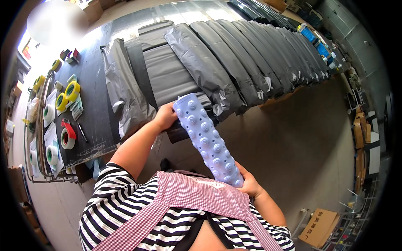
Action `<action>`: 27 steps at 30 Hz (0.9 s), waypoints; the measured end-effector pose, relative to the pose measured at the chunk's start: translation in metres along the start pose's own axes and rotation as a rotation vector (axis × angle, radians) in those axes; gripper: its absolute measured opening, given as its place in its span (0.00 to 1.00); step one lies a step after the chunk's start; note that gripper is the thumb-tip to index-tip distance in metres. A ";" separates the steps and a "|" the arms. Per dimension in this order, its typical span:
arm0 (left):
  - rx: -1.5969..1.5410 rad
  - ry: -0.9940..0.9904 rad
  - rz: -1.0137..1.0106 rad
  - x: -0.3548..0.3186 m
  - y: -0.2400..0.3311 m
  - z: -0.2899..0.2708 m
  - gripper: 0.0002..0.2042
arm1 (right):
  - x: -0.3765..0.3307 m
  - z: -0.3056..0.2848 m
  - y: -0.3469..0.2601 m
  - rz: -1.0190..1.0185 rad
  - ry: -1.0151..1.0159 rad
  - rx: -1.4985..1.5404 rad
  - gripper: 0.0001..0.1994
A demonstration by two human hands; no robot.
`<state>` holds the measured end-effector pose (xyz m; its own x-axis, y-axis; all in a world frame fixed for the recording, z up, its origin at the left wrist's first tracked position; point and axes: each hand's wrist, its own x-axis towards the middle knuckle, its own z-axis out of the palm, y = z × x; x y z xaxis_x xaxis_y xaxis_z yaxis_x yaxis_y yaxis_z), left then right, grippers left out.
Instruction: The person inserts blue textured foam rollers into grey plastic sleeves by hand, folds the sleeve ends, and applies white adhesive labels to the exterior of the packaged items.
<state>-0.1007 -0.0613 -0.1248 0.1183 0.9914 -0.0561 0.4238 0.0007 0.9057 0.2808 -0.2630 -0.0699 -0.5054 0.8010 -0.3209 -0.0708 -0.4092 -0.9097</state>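
Observation:
A rolled-up light purple bath mat [206,138] with round raised bumps and small holes slants in front of my body. My left hand [167,116] closes on its upper end, over the table's front edge. Near my apron, my right hand [250,182] closes around the lower end, its fingers partly hidden by the roll. Just beyond the mat, grey plastic-wrapped packages [201,69] lie side by side along the table [94,100]. Left of my left hand lies another grey wrapped package [123,83], its near end crumpled.
Yellow tape rolls [72,90] and a red tape dispenser [68,134] lie at the table's left, beside a black pen [82,132]. Blue items [316,39] sit at the far right end. A cardboard box [319,228] stands on the floor at lower right.

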 end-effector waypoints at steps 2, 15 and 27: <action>-0.511 -0.041 -0.184 0.013 -0.018 -0.010 0.08 | 0.000 0.002 0.007 0.002 0.051 -0.114 0.56; 0.131 0.140 0.628 -0.025 0.056 -0.030 0.06 | 0.013 0.026 -0.005 -0.023 0.187 -0.313 0.56; -0.774 0.504 0.328 0.124 0.025 -0.139 0.03 | 0.243 0.090 -0.093 -0.148 0.038 -0.193 0.55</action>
<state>-0.2005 0.0803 -0.0508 -0.3485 0.8975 0.2705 -0.2886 -0.3773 0.8800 0.0867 -0.0692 -0.0395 -0.4683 0.8635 -0.1871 0.0256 -0.1984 -0.9798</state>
